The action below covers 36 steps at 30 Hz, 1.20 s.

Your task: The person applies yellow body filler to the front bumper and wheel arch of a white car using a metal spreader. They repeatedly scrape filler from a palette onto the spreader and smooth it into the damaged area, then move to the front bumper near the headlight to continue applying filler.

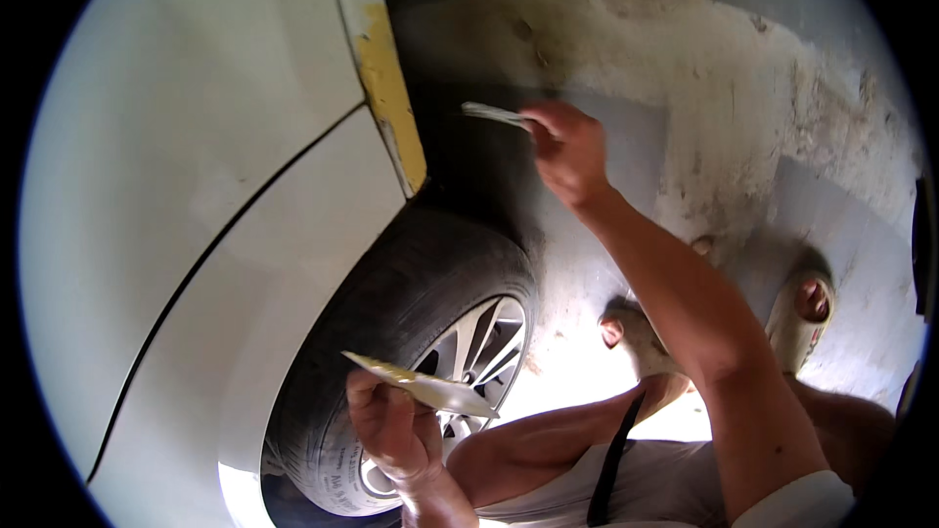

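Observation:
My left hand (396, 430) is closed round a thin, pale flat board (445, 394), held in front of the car wheel. Yellow paste shows along the board's far-left edge. Raised at the centre right, my right hand (569, 152) pinches a thin, pale flat spreader (494, 114) whose end points left. To the left of that spreader, and apart from it, a strip of yellow body filler (389, 98) covers the lower edge of the white car panel (264, 68). The filler looks uneven, with a ragged border at its far end.
The black tyre (411, 274) and its silver spoked rim (474, 342) stand close beside my left hand. A dark panel gap (225, 225) crosses the car body. Stained grey concrete floor (743, 108) lies at the right, with my sandalled feet (802, 318) on it.

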Available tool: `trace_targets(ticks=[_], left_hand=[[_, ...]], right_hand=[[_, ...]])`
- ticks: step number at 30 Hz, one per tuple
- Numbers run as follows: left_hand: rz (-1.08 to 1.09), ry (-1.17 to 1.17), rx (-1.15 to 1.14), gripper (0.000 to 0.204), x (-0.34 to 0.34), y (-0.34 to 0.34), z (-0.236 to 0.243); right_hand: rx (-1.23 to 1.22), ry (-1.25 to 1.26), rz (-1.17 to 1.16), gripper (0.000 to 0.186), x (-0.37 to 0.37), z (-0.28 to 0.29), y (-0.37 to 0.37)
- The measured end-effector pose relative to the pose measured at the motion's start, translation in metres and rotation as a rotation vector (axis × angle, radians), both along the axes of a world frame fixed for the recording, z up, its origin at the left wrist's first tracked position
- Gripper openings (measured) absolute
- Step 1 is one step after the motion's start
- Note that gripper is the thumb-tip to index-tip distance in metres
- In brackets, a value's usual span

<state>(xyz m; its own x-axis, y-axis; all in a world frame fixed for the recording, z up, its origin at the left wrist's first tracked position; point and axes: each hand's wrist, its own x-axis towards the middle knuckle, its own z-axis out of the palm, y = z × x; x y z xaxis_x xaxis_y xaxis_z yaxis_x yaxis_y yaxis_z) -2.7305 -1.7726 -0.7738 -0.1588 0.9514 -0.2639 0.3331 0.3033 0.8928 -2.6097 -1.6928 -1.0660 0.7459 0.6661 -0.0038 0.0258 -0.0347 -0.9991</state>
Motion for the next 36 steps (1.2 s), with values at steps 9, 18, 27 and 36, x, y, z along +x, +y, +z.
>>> trace_targets(ticks=[9,18,27,36], left_hand=[[-0.142,-0.245,-0.277,0.021,0.010,0.014,-0.013],[-0.239,-0.645,-0.197,0.014,0.051,0.037,-0.054],[0.016,-1.038,-0.247,0.011,0.070,-0.009,-0.122],[0.134,-1.093,-0.186,0.011,0.049,-0.036,-0.152]], right_hand=[[0.400,1.419,1.205,0.063,0.102,0.128,-0.050],[-0.177,1.251,1.517,0.045,0.173,0.180,-0.015],[-0.377,-0.175,1.241,0.021,0.236,0.164,0.077],[-0.151,-0.116,1.117,0.016,0.180,0.152,0.113]])
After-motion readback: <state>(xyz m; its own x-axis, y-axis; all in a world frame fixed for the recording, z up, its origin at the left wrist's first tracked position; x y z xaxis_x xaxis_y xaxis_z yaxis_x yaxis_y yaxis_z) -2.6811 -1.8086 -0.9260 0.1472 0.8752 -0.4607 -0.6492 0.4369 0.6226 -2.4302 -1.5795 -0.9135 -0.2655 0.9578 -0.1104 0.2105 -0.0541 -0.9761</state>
